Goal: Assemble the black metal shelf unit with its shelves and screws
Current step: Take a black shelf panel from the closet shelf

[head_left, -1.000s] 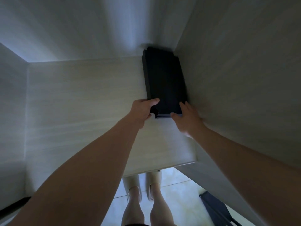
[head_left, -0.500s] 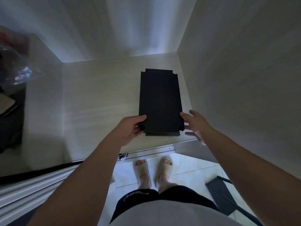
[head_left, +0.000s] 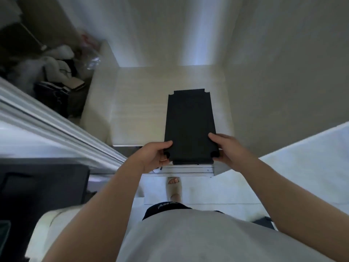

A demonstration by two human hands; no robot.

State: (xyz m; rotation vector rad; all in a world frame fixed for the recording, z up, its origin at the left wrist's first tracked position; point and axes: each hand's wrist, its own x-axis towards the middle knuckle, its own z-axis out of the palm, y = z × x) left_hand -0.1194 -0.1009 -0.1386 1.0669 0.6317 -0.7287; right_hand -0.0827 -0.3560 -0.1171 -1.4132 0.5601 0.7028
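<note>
Since the black shelf (head_left: 189, 125) was long and flat, the left grip (head_left: 155, 156) and right grip (head_left: 231, 150) each clamped a near corner, thumbs on top, probably to keep it level; it lay lengthwise over the pale wooden ledge (head_left: 136, 118), near the right wall (head_left: 283, 91), though whether its far end touched the wood could not be told
</note>
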